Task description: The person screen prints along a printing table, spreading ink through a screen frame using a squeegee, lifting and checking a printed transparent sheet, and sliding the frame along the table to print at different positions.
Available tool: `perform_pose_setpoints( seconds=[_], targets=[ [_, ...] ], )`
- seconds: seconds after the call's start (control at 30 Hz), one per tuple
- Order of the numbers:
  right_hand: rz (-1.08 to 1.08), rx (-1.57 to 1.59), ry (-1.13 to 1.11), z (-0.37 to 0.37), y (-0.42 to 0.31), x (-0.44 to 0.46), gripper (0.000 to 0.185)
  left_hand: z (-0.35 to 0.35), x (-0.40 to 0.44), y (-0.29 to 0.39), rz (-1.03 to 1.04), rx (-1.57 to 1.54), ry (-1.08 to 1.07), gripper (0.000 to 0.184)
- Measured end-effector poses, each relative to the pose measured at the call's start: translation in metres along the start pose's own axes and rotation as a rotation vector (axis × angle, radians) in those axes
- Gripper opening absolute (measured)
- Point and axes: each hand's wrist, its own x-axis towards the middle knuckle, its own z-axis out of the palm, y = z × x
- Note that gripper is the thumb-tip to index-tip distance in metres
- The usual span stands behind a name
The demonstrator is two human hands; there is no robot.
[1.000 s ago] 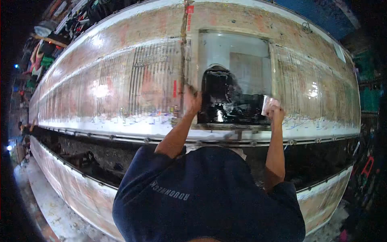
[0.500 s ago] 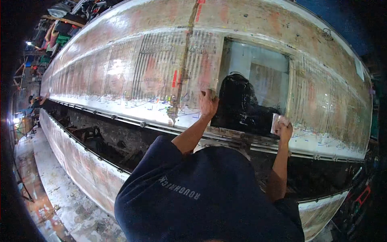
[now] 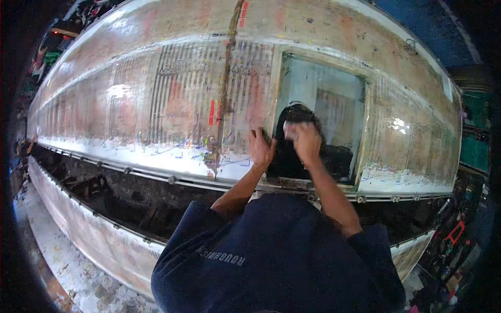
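My right hand (image 3: pixel 307 141) is closed on a pale flat piece (image 3: pixel 287 130), blurred by motion, over the dark patch (image 3: pixel 292 161) in the lower part of the glassy panel (image 3: pixel 339 112). To its left, my left hand (image 3: pixel 261 148) rests at the panel's left edge, on the long printed table surface (image 3: pixel 193 109). Its fingers are bent and somewhat apart, and nothing shows in them. The dark patch mirrors a head-like shape.
Along the near edge of the table runs a metal rail with knobs (image 3: pixel 172 180). A second long table (image 3: pixel 120 245) lies nearer, across a dark gap. Another person (image 3: pixel 23 147) is at the far left. Green shelving (image 3: pixel 475 146) stands at the right.
My right hand has moved left with the pale piece, from the panel's lower right corner to near its left side. My left hand has shifted slightly down and left as the view turned.
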Motion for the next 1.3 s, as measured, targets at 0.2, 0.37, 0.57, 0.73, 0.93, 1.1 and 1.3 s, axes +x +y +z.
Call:
perform_pose_setpoints(
  seconds=[0.2, 0.37, 0.57, 0.73, 0.93, 1.1, 1.3],
  targets=[
    [-0.081, 0.043, -0.573, -0.052, 0.004, -0.016, 0.015, -0.002, 0.006, 0.007, -0.001, -0.006, 0.0, 0.054],
    [0.12, 0.091, 0.059, -0.03, 0.028, 0.039, 0.02, 0.002, -0.001, 0.002, -0.042, -0.022, -0.042, 0.059],
    [-0.013, 0.166, 0.139, -0.044, -0.004, -0.084, 0.027, 0.034, 0.012, -0.032, 0.033, -0.216, 0.003, 0.064],
    [0.309, 0.73, 0.571, -0.083, 0.18, -0.137, 0.016, 0.059, 0.005, -0.021, 0.119, -0.475, 0.162, 0.05],
    [1.01, 1.07, 0.652, -0.146, 0.364, -0.175, 0.004, 0.217, -0.004, 0.065, 0.005, -0.277, -0.077, 0.074],
    [1.175, 0.918, 0.486, -0.164, 0.463, -0.209, 0.013, 0.294, -0.042, 0.072, 0.256, -0.34, 0.149, 0.06],
    [1.004, 0.693, 0.707, -0.115, 0.453, -0.262, 0.025, 0.21, -0.103, 0.179, 0.096, 0.034, -0.004, 0.051]
  ],
)
